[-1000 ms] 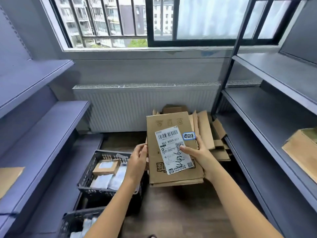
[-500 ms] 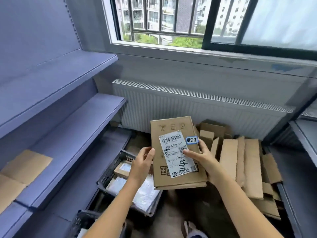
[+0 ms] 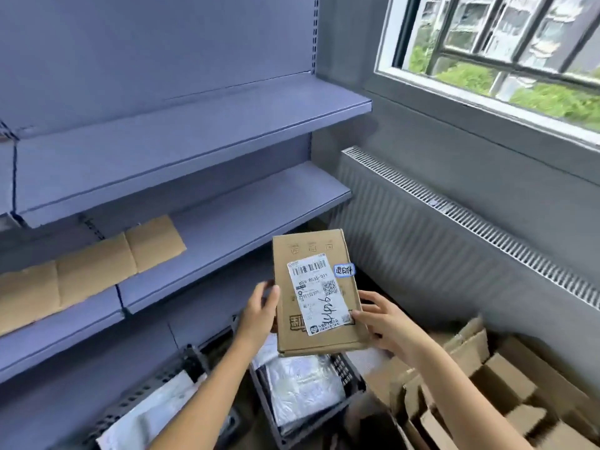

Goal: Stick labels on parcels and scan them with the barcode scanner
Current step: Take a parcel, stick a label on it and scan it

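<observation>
Only the head view to go on. The parcel (image 3: pixel 328 342) was up in the air between both hands, over a black crate (image 3: pixel 352 373) of plastic mailers (image 3: pixel 302 384) and just in front of the grey shelf (image 3: pixel 227 228), not touching either.

The left hand (image 3: pixel 259 315) gripped the left edge, thumb on the front face and fingers tucked behind. The right hand (image 3: pixel 383 323) gripped the lower right side, with its thumb pressed on the bottom corner of the white label (image 3: pixel 319 295). That label already sat flat on the front, and a little blue sticker (image 3: pixel 344 270) was just beside its top right corner.

How it'd handle, my guess: a flat, thin cardboard box, pretty light, since two easy edge grips were enough to hold it up. Stiff enough along the edges, but the big face would probably flex if you squeezed the middle. Plain cardboard isn't slippery, though the glossy label might be a bit. I'd keep hold of the long edges, low down, so the barcode near the top of the label stays uncovered for scanning. One hand would have to take the whole box to free the other for the scanner, which I couldn't see anywhere. Loose cardboard (image 3: pixel 487 384) lay piled off to the right.
</observation>
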A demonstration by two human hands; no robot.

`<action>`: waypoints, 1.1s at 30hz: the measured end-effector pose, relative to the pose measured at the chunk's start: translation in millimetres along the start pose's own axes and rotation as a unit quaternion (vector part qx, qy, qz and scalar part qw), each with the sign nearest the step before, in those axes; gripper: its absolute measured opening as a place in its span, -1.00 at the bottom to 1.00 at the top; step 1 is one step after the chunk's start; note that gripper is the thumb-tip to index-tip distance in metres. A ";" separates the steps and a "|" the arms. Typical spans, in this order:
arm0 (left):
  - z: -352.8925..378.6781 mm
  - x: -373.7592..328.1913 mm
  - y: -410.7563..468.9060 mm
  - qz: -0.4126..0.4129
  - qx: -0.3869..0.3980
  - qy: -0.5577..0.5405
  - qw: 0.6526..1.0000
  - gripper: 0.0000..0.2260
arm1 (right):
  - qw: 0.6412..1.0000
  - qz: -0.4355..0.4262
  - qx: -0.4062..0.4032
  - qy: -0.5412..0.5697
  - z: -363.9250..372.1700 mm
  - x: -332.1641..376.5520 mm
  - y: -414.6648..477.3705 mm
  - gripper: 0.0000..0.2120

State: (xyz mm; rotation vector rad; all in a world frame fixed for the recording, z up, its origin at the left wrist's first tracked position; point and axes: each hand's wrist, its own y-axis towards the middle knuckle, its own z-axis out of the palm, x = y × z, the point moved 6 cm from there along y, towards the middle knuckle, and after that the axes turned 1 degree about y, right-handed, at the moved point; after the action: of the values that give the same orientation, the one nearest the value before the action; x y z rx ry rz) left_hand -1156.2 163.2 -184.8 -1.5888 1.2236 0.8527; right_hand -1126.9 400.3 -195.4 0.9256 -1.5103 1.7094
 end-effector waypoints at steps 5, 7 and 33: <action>-3.9 39.7 14.2 -0.080 -0.042 0.005 0.996 -0.72 | 0.999 0.044 0.007 -0.026 8.0 -4.5 54.9 -0.71; -4.0 58.4 20.6 -0.113 -0.040 0.017 0.993 -0.72 | 0.998 0.065 -0.003 -0.025 9.5 -19.6 74.6 -0.71; 119.6 481.8 186.0 -0.048 0.183 0.466 0.865 -0.56 | 0.963 0.142 0.022 -0.230 96.5 -381.4 455.2 -0.60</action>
State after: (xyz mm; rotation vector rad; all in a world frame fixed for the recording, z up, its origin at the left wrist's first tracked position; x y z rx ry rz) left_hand -1207.0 106.7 -709.4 -1.7485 1.7978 -0.3026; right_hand -1304.0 245.0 -749.1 1.2422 -1.9926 1.8127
